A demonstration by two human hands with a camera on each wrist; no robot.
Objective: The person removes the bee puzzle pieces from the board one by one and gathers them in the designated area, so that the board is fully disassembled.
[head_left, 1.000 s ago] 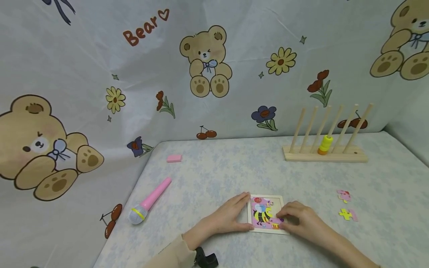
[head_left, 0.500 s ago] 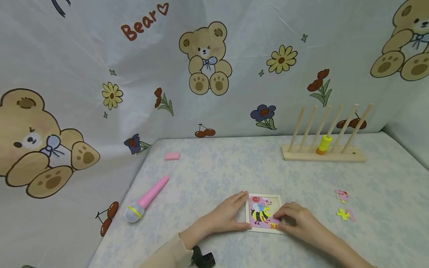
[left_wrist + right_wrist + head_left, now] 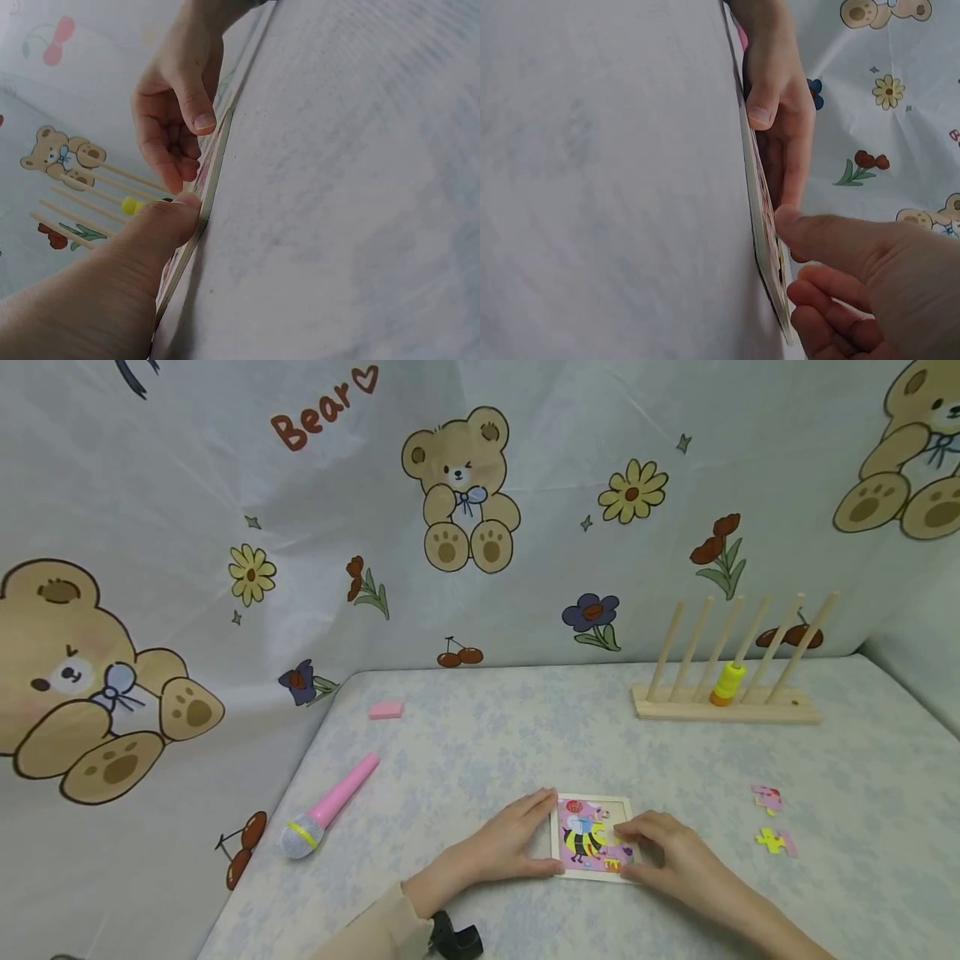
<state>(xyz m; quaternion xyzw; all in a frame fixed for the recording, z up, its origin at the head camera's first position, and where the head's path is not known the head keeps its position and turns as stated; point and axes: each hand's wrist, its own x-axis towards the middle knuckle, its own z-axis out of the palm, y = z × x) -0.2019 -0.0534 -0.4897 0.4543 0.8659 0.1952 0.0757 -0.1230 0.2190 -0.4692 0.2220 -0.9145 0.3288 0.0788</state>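
Note:
A small square jigsaw puzzle (image 3: pixel 587 837) with a bee picture lies in a pale wooden tray (image 3: pixel 553 832) on the table. Its upper right part shows bare wood. My left hand (image 3: pixel 504 841) holds the tray's left side, thumb at the near corner and fingers at the far one. Over the tray's right side is my right hand (image 3: pixel 678 853), its fingers bent and the index fingertip at the puzzle's right part. In the right wrist view no piece shows between the right thumb (image 3: pixel 821 238) and fingers. Two puzzle pieces (image 3: pixel 768 799) (image 3: pixel 772 840) lie to the right.
At the back right stands a wooden peg rack (image 3: pixel 727 708) with yellow and orange beads (image 3: pixel 727 681) on one peg. A pink toy microphone (image 3: pixel 330 807) lies at the left, and a pink block (image 3: pixel 386 710) sits behind it. A bear-print cloth (image 3: pixel 322 527) hangs behind the table.
My right fingertips have shifted slightly away from me over the puzzle's right side, showing more of the lower right piece. The left hand keeps its hold on the tray. The head view has tilted slightly.

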